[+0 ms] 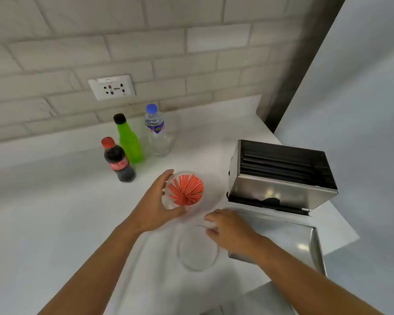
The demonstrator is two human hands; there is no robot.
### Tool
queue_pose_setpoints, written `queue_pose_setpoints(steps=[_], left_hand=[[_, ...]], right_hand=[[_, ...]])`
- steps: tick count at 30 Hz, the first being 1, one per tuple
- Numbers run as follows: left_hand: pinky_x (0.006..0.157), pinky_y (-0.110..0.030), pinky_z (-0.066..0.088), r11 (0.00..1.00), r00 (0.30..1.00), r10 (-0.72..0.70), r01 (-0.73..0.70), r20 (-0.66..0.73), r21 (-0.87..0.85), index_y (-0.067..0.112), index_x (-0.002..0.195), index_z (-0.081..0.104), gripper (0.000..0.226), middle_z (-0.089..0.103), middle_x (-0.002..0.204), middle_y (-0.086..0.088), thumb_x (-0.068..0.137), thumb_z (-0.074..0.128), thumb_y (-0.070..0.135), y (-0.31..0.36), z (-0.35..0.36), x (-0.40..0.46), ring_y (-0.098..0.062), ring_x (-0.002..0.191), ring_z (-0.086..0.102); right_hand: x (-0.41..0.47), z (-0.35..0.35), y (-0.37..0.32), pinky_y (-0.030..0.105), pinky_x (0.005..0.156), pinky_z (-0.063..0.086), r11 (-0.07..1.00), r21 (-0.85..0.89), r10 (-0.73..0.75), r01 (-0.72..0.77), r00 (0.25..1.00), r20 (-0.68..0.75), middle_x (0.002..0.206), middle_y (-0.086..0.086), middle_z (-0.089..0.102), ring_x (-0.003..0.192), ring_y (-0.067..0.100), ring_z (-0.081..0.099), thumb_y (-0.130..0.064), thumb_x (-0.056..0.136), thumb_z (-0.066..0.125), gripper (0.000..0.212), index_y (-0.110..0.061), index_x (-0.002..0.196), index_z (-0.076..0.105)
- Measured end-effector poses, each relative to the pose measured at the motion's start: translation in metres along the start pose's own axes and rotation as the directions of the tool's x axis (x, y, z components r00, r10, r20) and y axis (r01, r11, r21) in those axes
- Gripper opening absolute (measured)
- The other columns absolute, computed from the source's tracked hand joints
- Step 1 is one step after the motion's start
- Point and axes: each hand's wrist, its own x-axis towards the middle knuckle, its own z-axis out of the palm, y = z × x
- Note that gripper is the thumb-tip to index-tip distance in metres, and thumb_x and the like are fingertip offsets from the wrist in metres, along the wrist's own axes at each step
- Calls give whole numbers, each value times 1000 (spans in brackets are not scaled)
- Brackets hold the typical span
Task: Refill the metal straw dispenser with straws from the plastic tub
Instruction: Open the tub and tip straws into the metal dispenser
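A clear plastic tub (197, 206) stands open on the white counter, packed with upright red straws (185, 189). My left hand (156, 205) wraps around the tub's left side, thumb at the front. The tub's clear round lid (197, 248) lies flat on the counter just in front of it. My right hand (229, 228) rests on the lid's right edge, fingers curled on it. To the right sits the metal straw dispenser (282, 192), open at the top, with black straws (275, 165) lying inside. Its metal lid (289, 233) lies flat in front of it.
Three bottles stand behind the tub: a cola bottle (118, 162), a green bottle (129, 139) and a water bottle (156, 133). A wall socket (112, 87) is on the tiled wall. The counter edge runs close along the dispenser's right side.
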Motion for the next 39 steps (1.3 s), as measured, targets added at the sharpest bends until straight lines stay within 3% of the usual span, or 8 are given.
queue_pose_setpoints(steps=[7, 11, 15, 19, 24, 30, 35, 39], left_hand=[[92, -3, 45, 987, 999, 13, -17, -29, -159, 51, 137, 28, 97, 47, 125, 52, 66, 92, 30, 5, 12, -5, 19, 119, 53], [97, -13, 50, 979, 998, 23, -33, -51, -201, 48, 141, 30, 102, 53, 129, 39, 69, 95, 18, 2, 20, -1, 4, 126, 56], [98, -21, 54, 976, 997, -13, -3, -71, -216, 38, 147, 35, 101, 56, 130, 33, 68, 96, 26, 2, 24, 1, 0, 124, 58], [92, -11, 52, 982, 997, -18, 2, -82, -189, 44, 139, 38, 94, 55, 123, 43, 68, 96, 21, 8, 23, -3, 10, 118, 59], [91, -5, 48, 977, 995, -30, 10, -92, -211, 30, 146, 35, 98, 50, 121, 52, 68, 94, 20, 22, 25, -18, 18, 117, 55], [94, -14, 53, 954, 994, -42, 10, -99, -299, 34, 150, 34, 102, 55, 124, 42, 62, 87, 43, 58, 41, -38, 6, 120, 59], [101, -30, 54, 928, 998, -19, -3, -55, -374, 39, 145, 40, 93, 60, 133, 19, 67, 84, 63, 85, 63, -42, -13, 127, 60], [102, -31, 55, 918, 1000, -9, 9, 3, -397, 37, 146, 41, 99, 60, 138, 7, 63, 78, 76, 107, 82, -41, -15, 127, 61]], right_hand=[[8, 15, -11, 44, 97, 50, 987, -156, 9, -26, 994, -113, 103, 6, 75, 100, 29, 66, -29, 101, 51, 29, -14, 105, 75], [0, 13, -12, 32, 84, 54, 995, 19, 100, -99, 977, -190, 100, 1, 77, 95, 21, 68, -29, 102, 53, 22, -16, 104, 71], [-11, 3, -9, 34, 78, 58, 964, 225, 190, -143, 961, -201, 94, -5, 76, 88, 16, 69, -32, 100, 58, 10, -23, 101, 63], [-25, -12, 0, 12, 70, 47, 879, 456, 254, -142, 947, -194, 99, -11, 71, 84, 4, 64, -32, 98, 65, 11, -27, 109, 65], [-51, -29, 13, 20, 79, 56, 746, 659, 273, -94, 946, -175, 105, -14, 74, 92, 3, 70, -30, 97, 68, 18, -36, 113, 68], [-94, -53, 30, 13, 81, 52, 639, 770, 238, 5, 950, -203, 102, -26, 77, 95, -2, 71, -15, 99, 66, 37, -51, 110, 68], [-127, -62, 46, 17, 89, 54, 551, 831, 286, 70, 920, -267, 106, -19, 78, 102, 0, 72, -22, 99, 65, 26, -33, 121, 73], [-139, -67, 54, 18, 90, 56, 504, 850, 349, 153, 864, -363, 109, -20, 78, 106, -2, 71, -24, 98, 65, 25, -31, 121, 71]])
